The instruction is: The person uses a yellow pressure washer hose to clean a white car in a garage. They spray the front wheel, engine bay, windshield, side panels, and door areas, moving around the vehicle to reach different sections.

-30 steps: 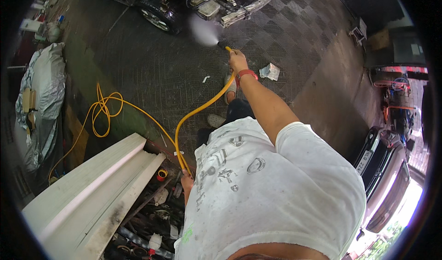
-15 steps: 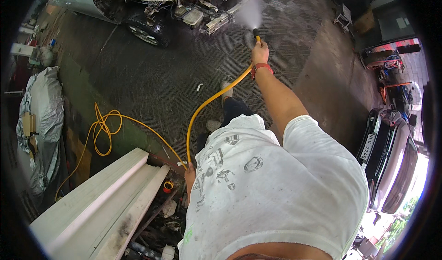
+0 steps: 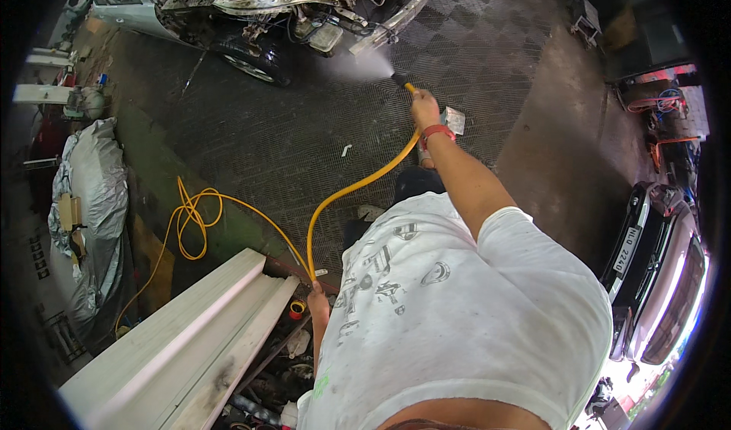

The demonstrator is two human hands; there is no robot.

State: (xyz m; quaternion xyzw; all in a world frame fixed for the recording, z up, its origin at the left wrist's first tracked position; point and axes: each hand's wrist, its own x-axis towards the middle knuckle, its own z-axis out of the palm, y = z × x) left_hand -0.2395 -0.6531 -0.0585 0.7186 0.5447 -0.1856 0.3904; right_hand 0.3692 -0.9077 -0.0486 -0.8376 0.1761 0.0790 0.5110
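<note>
My right hand (image 3: pixel 426 110), with a red band at its wrist, is closed round the front end of a yellow hose (image 3: pixel 365 180). Ahead of the fingers sits a black nozzle (image 3: pixel 400 79), throwing a white spray (image 3: pixel 358 66) toward the underside of a stripped car front (image 3: pixel 327 38). Down by my left side, my left hand (image 3: pixel 318 305) is closed on the same hose where it doubles back; the body and hose partly hide its fingers. From there the hose runs left to loose loops on the floor.
A long white panel (image 3: pixel 175 331) lies at the lower left beside car parts. Silver sheeting covers something (image 3: pixel 95 209) at the far left. A small silvery box-like thing (image 3: pixel 454 119) shows beside my right wrist. At right stands another car's rear (image 3: pixel 655 270).
My right hand has come slightly left and nearer, and the spray has swung left from the bumper bar toward the front wheel. My left hand still holds the hose. The silvery box-like thing has come into sight.
</note>
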